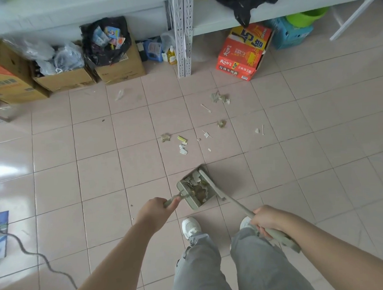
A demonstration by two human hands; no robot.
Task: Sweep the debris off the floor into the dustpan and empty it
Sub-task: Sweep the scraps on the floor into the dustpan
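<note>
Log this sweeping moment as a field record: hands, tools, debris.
dustpan: holds scraps
broom: head at the dustpan's mouth
left hand: grips dustpan handle
right hand: grips broom handle
floor debris: scattered on tiles beyond the dustpan
task state: sweeping unfinished, dustpan not emptied

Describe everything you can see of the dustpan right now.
The dustpan looks like pale grey-green plastic, with a row of comb teeth along its back edge and a slim handle that the left hand grips. It sits on the tiled floor just ahead of the shoes. Crumpled scraps lie inside, and the broom head lies across its open mouth on the right.
</note>
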